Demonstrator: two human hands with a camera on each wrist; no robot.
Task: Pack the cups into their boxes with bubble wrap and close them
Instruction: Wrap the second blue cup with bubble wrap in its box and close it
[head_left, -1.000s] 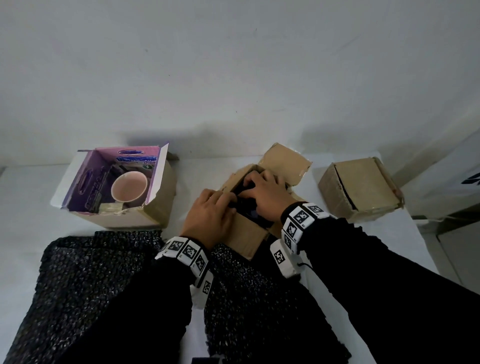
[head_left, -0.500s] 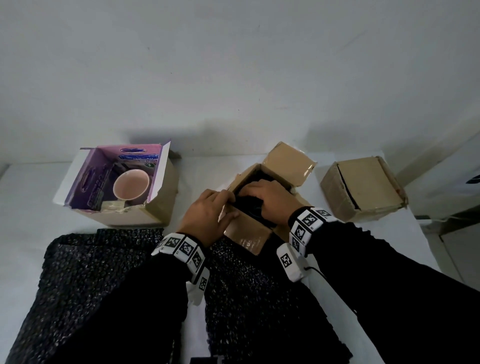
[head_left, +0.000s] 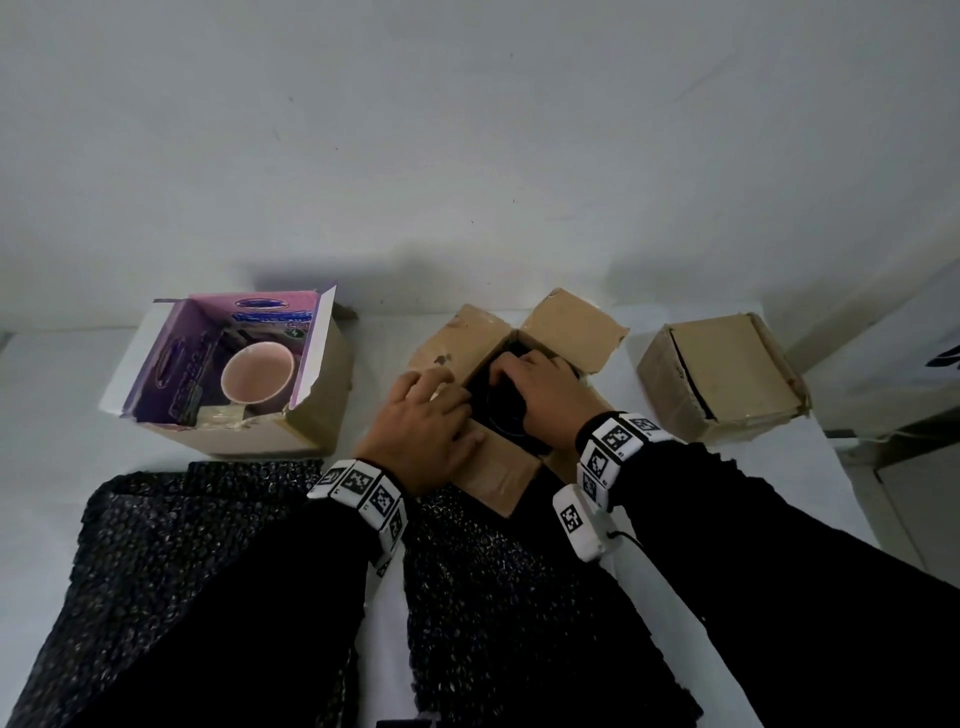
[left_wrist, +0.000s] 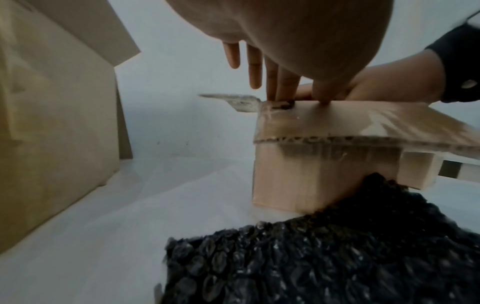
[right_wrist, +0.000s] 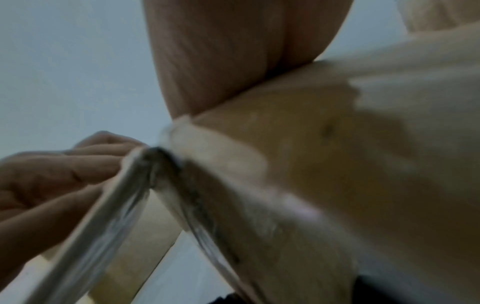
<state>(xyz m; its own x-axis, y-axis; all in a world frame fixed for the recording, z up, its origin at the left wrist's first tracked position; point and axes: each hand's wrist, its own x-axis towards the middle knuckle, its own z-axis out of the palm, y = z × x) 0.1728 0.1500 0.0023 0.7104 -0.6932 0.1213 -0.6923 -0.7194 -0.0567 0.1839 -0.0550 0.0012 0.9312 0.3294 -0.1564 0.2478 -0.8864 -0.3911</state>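
Nearest the camera, black bubble wrap (head_left: 218, 571) lies spread across the white table (head_left: 47, 395), under both dark sleeves, and the near corner of the middle box (head_left: 498, 475) sits on its far edge. The left hand (head_left: 423, 431) lies on that box's near-left flap, fingers fairly straight and spread, pressing the cardboard down (the left wrist view shows fingertips (left_wrist: 284, 86) planted on the flap's top edge). The right hand (head_left: 540, 387) reaches into the open mouth of the same box, fingers curled down onto a dark bundle (head_left: 501, 405) inside; whether they actually grip it or only push on it I cannot tell, and the right wrist view is too blurred to settle it. The box's far flaps stand open. Left of it, well apart, the pink box (head_left: 228, 384) sits open with a pink cup (head_left: 257, 376) upright inside, unwrapped. To the right, apart from the middle box, a third box (head_left: 722, 379) stands near the table's right edge with its flaps folded shut. A pale wall (head_left: 467, 130) rises behind everything.
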